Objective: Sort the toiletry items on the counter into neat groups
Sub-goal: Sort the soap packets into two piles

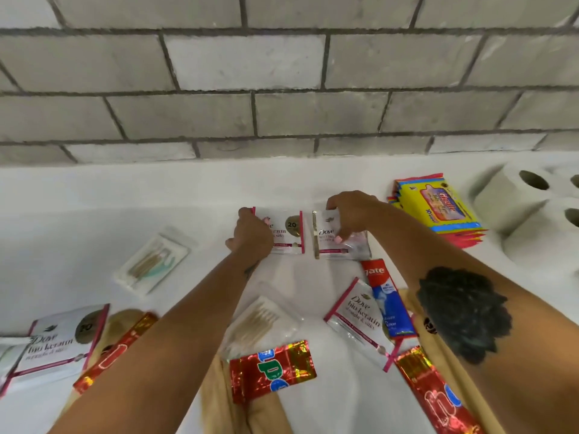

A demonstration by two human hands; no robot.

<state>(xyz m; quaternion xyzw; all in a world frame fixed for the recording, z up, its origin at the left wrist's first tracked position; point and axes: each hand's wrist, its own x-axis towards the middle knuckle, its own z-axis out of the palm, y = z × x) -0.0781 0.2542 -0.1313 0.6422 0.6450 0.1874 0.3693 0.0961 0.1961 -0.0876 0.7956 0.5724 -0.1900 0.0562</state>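
Observation:
Two white Dove sachets lie side by side at the back of the white counter [94, 220]. My left hand [250, 234] pinches the left sachet [289, 230] at its left edge. My right hand [351, 214] grips the right sachet [329, 242] from above. A third Dove sachet [360, 321] lies nearer me beside a red and blue toothpaste tube [387, 302]. A fourth Dove sachet [59, 339] sits at the near left. Two clear packets of cotton swabs [153, 261] [260, 321] lie left of my arms.
Red foil packs [272, 368] [438, 399] [116, 352] lie near the front edge over tan items. A stack of yellow and red packets [438, 205] and toilet paper rolls [517, 195] stand at the back right. A grey block wall [282, 89] rises behind the counter.

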